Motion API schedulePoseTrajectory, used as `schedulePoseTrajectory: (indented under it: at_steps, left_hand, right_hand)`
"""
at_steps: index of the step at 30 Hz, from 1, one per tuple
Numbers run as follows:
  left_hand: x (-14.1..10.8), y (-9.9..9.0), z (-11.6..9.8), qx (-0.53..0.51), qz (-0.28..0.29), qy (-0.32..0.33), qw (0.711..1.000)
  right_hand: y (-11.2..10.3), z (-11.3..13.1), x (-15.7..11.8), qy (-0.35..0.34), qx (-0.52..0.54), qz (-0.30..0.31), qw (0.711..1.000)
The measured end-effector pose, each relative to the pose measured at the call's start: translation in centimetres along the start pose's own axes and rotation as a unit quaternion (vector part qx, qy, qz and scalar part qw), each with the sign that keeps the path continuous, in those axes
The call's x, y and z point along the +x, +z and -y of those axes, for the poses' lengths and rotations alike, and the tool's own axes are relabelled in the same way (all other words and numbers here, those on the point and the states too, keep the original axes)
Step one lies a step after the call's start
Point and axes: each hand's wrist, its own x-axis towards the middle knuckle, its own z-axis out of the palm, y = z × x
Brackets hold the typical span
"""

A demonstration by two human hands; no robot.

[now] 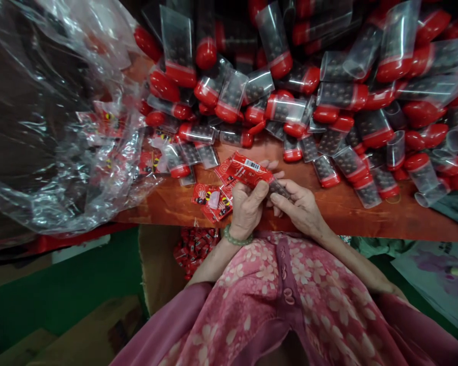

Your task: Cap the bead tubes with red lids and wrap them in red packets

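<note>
My left hand [247,208] is closed on a red printed packet [248,173] with a white barcode label, its thumb lying across it. At the packet's right end shows a clear tube of dark beads [279,188], and my right hand [303,207] pinches that end between thumb and fingers. Whether the tube sits inside the packet or against it, I cannot tell. Beside my left hand lie flat red printed packets [216,201] with a yellow and black figure. Just beyond my hands are clear, red-ended tubes [231,99] filled with dark beads.
A heap of the tubes covers the back and right of the reddish-brown table [168,203]. A large clear plastic bag [61,152] spreads over the left side. Below the table edge, a cardboard box [158,269] stands beside many filled red packets [196,249].
</note>
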Motion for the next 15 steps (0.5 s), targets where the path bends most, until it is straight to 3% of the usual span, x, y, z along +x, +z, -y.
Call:
schedulePoseTrajectory:
  at_steps: [4,9,15]
  left_hand:
    - [0.1,0.5,-0.4,-0.025,-0.021,-0.004,0.999]
    - [-0.1,0.5,-0.4,-0.018,0.02,-0.019,0.999]
    - [0.2,-0.4,-0.2,0.009,0.039,-0.072,0.997]
  right_hand:
    - [-0.1,-0.4,-0.1,-0.034,-0.056,-0.005,0.998]
    - [-0.7,0.1,-0.2,-0.097,-0.151,-0.014,0.984]
    - [-1.0,0.2,0.2,0.002,0.015,0.057,0.998]
